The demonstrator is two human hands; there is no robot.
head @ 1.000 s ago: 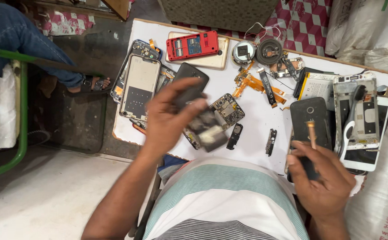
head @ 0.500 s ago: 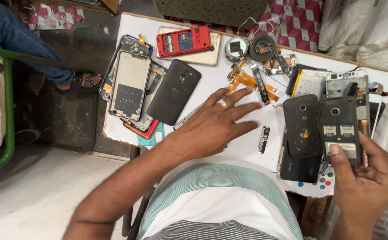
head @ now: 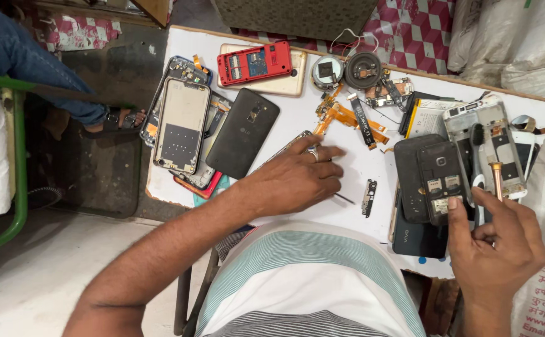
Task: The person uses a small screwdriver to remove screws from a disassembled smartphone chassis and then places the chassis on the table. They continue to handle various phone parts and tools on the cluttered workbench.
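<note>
My left hand point(head: 297, 178), a ring on one finger, lies palm down on the white table point(head: 353, 162). It covers a silver-edged phone part point(head: 290, 145), of which only the edge shows. A thin dark pin point(head: 345, 198) pokes out by its fingers. My right hand point(head: 497, 246) is at the table's right front and holds a copper-handled tool point(head: 496, 178) upright between its fingers. Its thumb touches the lower edge of an opened black phone point(head: 440, 181), which lies on a stack of dark phones.
A black back cover point(head: 244, 131), a stack of phone frames point(head: 182, 122), a red phone point(head: 254, 62), orange flex cables point(head: 341, 115), round parts point(head: 363, 68), a small black part point(head: 368, 196) and a white opened phone point(head: 485, 134) lie about. Another person's leg point(head: 10, 50) and a green frame point(head: 18, 156) are at the left.
The left hand set the black back cover down and now rests flat on the table. The right hand put the black phone onto the stack and drew back to its lower edge.
</note>
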